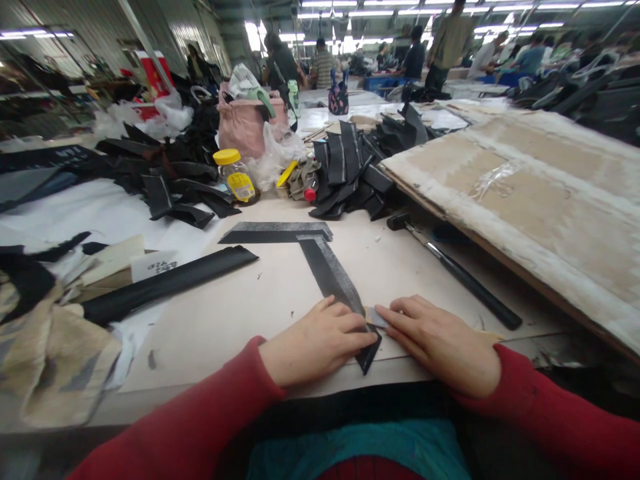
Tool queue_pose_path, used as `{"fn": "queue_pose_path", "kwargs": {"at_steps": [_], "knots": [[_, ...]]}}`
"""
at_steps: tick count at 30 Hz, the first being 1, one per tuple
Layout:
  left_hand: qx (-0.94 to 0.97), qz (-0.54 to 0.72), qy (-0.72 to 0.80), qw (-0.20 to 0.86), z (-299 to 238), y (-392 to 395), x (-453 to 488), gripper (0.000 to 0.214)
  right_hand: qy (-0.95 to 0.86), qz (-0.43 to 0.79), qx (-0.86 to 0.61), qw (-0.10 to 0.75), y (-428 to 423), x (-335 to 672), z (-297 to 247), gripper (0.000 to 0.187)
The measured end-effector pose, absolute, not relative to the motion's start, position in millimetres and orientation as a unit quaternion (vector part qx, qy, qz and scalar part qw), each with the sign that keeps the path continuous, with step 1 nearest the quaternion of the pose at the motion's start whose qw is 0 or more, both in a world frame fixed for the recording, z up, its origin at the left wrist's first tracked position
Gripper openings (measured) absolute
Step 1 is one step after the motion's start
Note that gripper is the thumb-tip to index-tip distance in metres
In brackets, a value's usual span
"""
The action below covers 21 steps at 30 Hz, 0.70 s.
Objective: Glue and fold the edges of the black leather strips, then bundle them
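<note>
A black strip [327, 272] with a grey band along one edge lies slantwise on the pale work board. My left hand [320, 339] is closed over its near part, fingers curled and pressing on the edge. Close beside it, my right hand [443, 340] is closed around a small flat grey blade-like piece [376, 317] with a yellowish end, which touches the strip's right edge. Its exact kind is hard to make out. The strip's near tip [369, 360] sticks out below my left fingers. A second grey-banded black strip [275, 232] lies across the far end.
At right lies a black-handled hammer [463, 277] next to a raised cardboard stack [540, 167]. A rolled black piece [173, 283] is at left. Behind stand a yellow-lidded jar [237, 177], a pink bag [250, 123] and piles of black strips [350, 160]. Several people work farther back.
</note>
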<state>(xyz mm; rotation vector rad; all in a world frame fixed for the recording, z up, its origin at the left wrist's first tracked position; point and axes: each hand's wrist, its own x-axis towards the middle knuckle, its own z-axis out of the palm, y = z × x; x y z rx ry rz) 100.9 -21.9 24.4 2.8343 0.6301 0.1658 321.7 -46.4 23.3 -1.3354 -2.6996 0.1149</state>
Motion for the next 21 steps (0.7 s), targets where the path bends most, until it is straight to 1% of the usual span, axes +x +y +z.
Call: {"fn": "queue_pose_path", "kwargs": {"at_steps": [4,8,16,21], "knots": [[0.967,0.061,0.216,0.120,25,-21,101,0.031,-0.891,0.009,-0.452,0.045,-41,312,23,0.031],[0.967,0.059,0.216,0.120,23,-19,101,0.030,-0.891,0.009,-0.453,0.031,-30,306,26,0.030],[0.963,0.053,0.221,0.142,28,-39,103,0.029,-0.898,0.040,-0.437,0.038,-44,310,29,0.028],[0.955,0.062,0.224,0.184,28,-41,100,0.026,-0.900,0.048,-0.430,0.042,-54,312,29,0.029]]}}
